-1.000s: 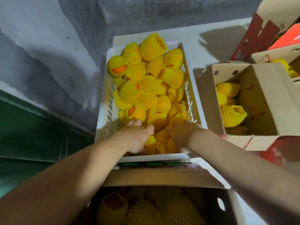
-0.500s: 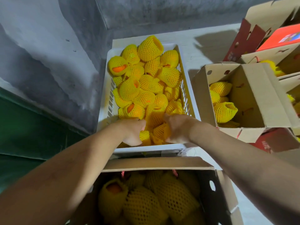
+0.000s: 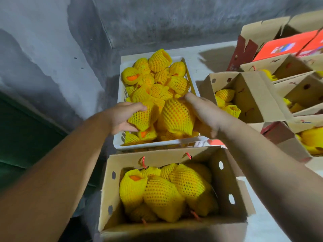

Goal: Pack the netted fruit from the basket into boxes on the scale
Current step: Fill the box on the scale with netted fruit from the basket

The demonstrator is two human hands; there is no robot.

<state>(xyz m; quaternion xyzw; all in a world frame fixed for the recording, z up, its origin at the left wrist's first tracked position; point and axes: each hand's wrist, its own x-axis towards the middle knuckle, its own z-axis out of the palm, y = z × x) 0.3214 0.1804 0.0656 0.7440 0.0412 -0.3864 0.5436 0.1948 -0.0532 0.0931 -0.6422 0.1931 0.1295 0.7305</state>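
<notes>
A white plastic basket (image 3: 157, 145) holds a heap of orange fruit in yellow foam nets (image 3: 157, 81). My left hand (image 3: 120, 116) grips one netted fruit (image 3: 141, 117) just above the basket's near end. My right hand (image 3: 202, 112) grips a bigger netted fruit (image 3: 176, 117) beside it. In front of the basket stands an open cardboard box (image 3: 225, 193) with several netted fruit (image 3: 162, 191) inside. The scale under this box is hidden.
To the right stand more open cardboard boxes (image 3: 253, 95) partly filled with netted fruit, and red-printed cartons (image 3: 286, 46) behind them. A grey concrete wall (image 3: 52, 49) runs along the left and back, with a green band low on the left.
Both hands have lifted out of the pile, each now holding a netted fruit above the basket's near end. The view has tilted down, showing more of the near box.
</notes>
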